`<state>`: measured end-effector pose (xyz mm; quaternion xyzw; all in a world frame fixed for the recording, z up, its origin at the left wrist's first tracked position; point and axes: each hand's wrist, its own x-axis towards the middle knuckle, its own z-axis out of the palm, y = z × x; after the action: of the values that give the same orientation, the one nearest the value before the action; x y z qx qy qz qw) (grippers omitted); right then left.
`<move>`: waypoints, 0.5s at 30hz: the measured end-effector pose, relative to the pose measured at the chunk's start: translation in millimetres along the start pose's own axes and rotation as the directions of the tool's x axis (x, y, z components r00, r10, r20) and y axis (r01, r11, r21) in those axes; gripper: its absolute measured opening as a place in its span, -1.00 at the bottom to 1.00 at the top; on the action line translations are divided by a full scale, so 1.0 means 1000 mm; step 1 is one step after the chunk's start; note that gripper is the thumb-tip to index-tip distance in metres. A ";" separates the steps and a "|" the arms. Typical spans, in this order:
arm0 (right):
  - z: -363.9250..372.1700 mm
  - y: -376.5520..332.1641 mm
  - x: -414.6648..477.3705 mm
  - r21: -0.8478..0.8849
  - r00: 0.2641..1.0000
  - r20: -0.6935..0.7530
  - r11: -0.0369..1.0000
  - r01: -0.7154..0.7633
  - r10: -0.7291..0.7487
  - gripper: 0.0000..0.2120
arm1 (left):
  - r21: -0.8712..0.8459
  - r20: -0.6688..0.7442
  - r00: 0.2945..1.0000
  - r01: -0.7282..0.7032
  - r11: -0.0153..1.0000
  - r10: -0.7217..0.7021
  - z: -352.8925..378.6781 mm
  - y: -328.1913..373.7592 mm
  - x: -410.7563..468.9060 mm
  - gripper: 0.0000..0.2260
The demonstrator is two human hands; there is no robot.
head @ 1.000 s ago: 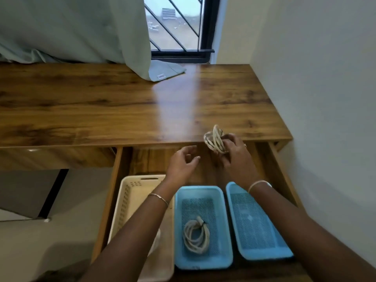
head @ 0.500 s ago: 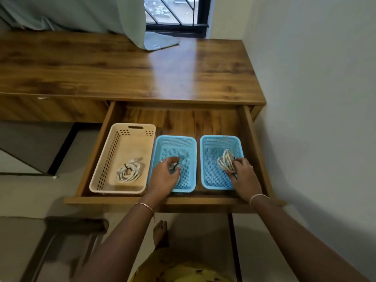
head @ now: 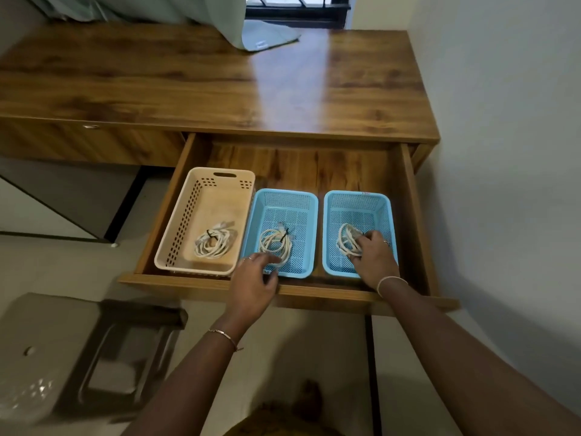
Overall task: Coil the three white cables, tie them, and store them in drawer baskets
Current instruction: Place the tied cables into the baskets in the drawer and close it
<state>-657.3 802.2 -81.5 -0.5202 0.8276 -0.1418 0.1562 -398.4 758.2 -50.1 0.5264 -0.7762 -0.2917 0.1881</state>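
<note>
A: Which step is this?
B: The last stowing, I'd judge. The right hand (head: pixel 374 259) grasps the third cable (head: pixel 347 240), already down inside the right blue basket (head: pixel 358 195), at one o'clock in the drawer (head: pixel 298 165).
A: And the left hand (head: pixel 254 278)?
B: Released, fingers loose at the near rim of the middle basket (head: pixel 286 193), where a coil (head: pixel 275 242) lies. Another sits in the beige basket (head: pixel 220 171) at eleven.
A: Next?
B: Let go, withdraw, and probably push the drawer shut.
</note>
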 end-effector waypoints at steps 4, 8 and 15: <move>0.002 -0.001 0.001 0.033 0.996 0.080 0.999 -0.038 0.035 -0.40 | 0.021 0.020 1.000 0.006 1.000 -0.007 -0.001 -0.008 -0.003 -0.80; -0.005 -0.008 -0.005 0.007 0.984 0.154 0.996 -0.090 0.088 -0.30 | 0.002 0.032 0.999 -0.010 1.000 0.010 -0.007 -0.012 -0.002 -0.74; -0.013 -0.059 -0.079 0.223 0.979 -0.114 0.957 0.188 -0.166 -0.68 | 0.066 0.098 0.989 -0.115 0.991 0.109 -0.030 -0.031 -0.008 -0.50</move>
<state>-581.7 849.3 -37.7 -0.5633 0.7617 -0.2754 0.1633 -355.1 748.8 -47.3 0.4739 -0.8225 -0.2775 0.1484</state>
